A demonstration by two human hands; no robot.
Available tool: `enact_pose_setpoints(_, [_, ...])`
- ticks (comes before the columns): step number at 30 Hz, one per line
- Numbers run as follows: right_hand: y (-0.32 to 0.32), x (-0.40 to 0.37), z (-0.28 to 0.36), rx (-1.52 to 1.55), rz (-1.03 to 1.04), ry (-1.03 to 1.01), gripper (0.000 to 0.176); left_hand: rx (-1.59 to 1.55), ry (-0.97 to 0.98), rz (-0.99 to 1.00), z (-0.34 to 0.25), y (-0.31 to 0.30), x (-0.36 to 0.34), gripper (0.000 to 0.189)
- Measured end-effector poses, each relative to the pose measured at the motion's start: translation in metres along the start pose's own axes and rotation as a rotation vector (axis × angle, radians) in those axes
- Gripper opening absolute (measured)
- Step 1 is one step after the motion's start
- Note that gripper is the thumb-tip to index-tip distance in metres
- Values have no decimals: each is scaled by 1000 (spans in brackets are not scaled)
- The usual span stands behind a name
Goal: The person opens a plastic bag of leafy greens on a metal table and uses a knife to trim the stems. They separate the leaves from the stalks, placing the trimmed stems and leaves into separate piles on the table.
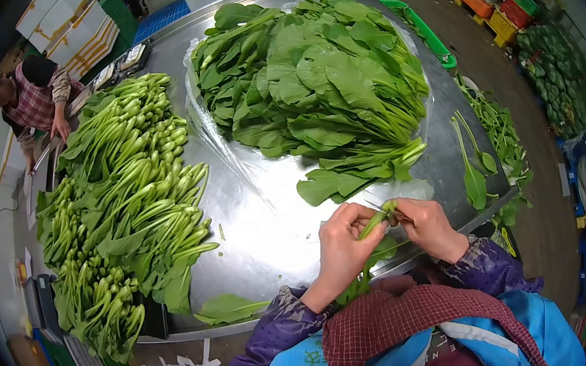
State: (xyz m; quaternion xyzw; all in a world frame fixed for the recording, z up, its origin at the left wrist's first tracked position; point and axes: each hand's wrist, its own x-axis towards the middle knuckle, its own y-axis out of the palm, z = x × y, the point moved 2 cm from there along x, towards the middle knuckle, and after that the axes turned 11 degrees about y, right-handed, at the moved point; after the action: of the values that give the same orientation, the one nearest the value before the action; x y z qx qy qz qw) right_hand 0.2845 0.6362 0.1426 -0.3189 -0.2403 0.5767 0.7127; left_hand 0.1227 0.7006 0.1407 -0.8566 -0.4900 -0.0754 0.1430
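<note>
My left hand (345,246) is closed round a leafy green (373,225), its pale stalk end pointing up to the right and its leaves hanging below by my apron. My right hand (427,229) is closed at the stalk's cut end, with what looks like the thin blade of a small knife (376,206) showing between the hands. Just beyond them lies a big heap of loose leafy greens (338,75) on a clear plastic sheet (210,131). To the left, trimmed greens (133,188) are stacked in rows with their stalks facing right.
The metal table (256,239) carries a loose leaf (231,308) near its front edge and several stray stems at the right. Discarded leaves (495,129) pile beyond the right edge, near a green crate (428,34). A co-worker (34,98) stands at the far left.
</note>
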Motion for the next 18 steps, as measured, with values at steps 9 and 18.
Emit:
enact_pose_setpoints(9, [-7, -5, -40, 94, 13, 176, 14, 66, 91, -21, 3, -8, -1, 20])
enact_pose_setpoints(18, [-6, 8, 12, 405, 91, 219, 7, -99, 38, 34, 10, -23, -7, 34])
